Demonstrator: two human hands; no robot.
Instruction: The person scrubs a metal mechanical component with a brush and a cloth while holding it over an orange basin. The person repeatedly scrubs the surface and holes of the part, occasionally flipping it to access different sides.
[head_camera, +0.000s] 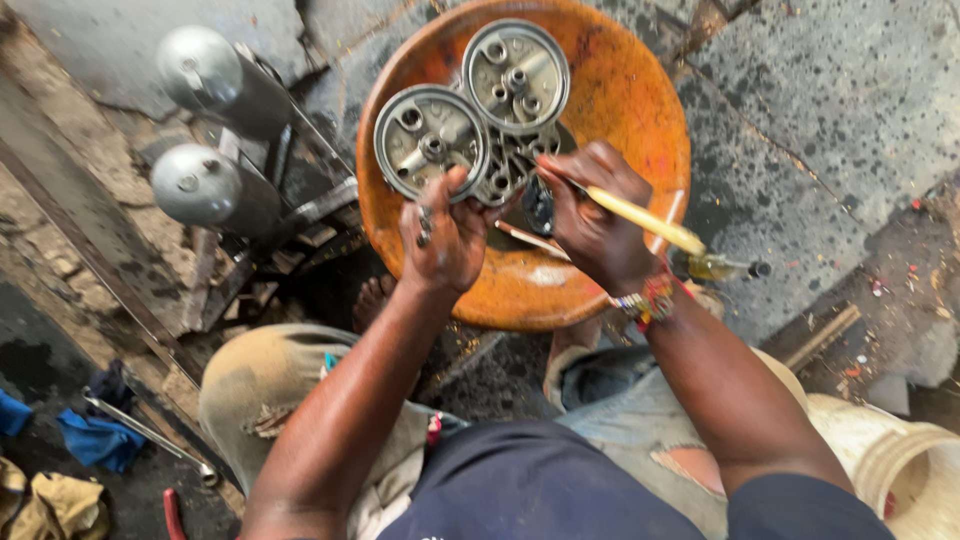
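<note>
Twin-head metal filter housing (470, 110), at twelve o'clock over the orange basin (640, 110): probably heavy, rigid and oil-slick, best gripped at its lower rim. Left hand (445, 235) clamps it there; right hand (590, 215) closed around a yellow-handled brush (645, 222).

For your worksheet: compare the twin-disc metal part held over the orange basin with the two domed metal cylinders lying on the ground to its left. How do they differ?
The twin-disc part shows flat, open faces with holes and bosses; the domed cylinders show smooth, closed caps. The left hand holds the twin-disc part over the orange basin; the domed cylinders lie untouched on the ground. Both are grey metal and come in pairs.
</note>
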